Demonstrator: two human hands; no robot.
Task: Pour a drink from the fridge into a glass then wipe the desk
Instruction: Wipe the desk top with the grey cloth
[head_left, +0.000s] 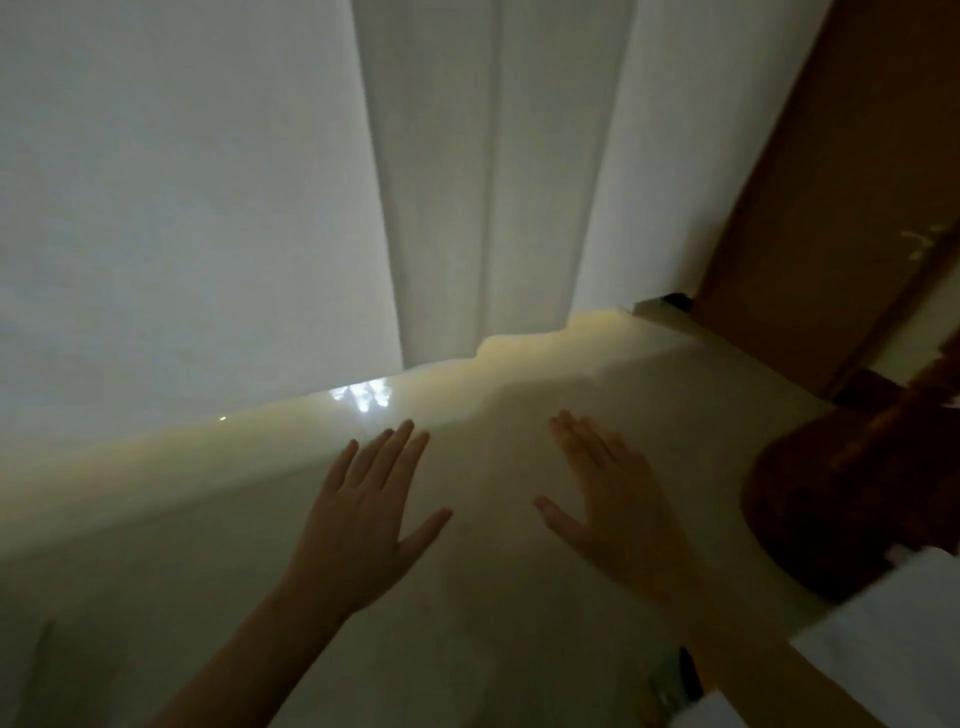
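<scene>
Two hands show over a pale, glossy counter (519, 649) in dim light, and neither holds anything. The left hand (363, 519) is spread flat, fingers straight and slightly fanned, thumb out to the side. The right hand (613, 499) is also open with straight fingers, but it is smeared by motion blur, so its outline is soft. Whether either palm touches the counter or hangs just above it cannot be told.

Much is cut off or hard to read. Both forearms run out of the lower edge of the view. At the lower right, one white sleeve (883, 654) is only partly in view. One dark brown rounded object (831, 509) sits at the counter's right edge; it is blurred and partly out of frame, and its kind cannot be made out. One small bright reflection (363, 397) glints on the counter near the wall (182, 208). One brown wooden panel (831, 182), perhaps a door, stands at the upper right. No fridge, drink or glass appears in this view.
</scene>
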